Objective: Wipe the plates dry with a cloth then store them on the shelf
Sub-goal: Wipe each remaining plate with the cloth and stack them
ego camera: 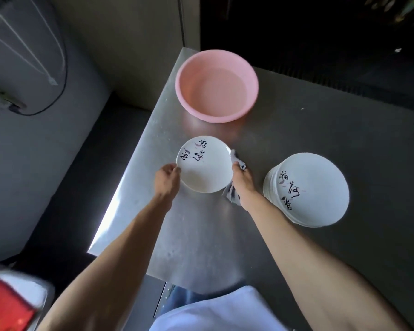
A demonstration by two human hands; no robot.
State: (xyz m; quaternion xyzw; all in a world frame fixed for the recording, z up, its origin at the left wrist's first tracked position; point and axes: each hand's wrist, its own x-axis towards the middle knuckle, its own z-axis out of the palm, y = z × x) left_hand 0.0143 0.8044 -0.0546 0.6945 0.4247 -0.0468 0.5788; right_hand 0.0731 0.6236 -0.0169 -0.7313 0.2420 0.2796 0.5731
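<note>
- Both forearms reach forward over the near edge of the bench [296,130] and draw slightly together, with one hand on either side of a single plate.
- The left hand [167,179] has its grip on the plate [204,168], fingers curled over the left rim. We cannot tell whether the plate rests on the bench or is held just above it.
- The right hand [242,180] has its grip closed on the cloth [230,193] and holds it against the plate's right rim. Cloth ends stick out ahead of and behind the hand.
- The plate therefore lies between the two grips, face up and touching both.
- We judge the task to be mid-course: this plate is at the wiping step and has not yet been stored. No shelf is in view.
- To the right of the right grip, near but apart, stands a stack of plates [316,187]. We cannot tell whether they are dried or waiting.
- Beyond both grips, farther along the bench, sits a pink basin [216,86].
</note>
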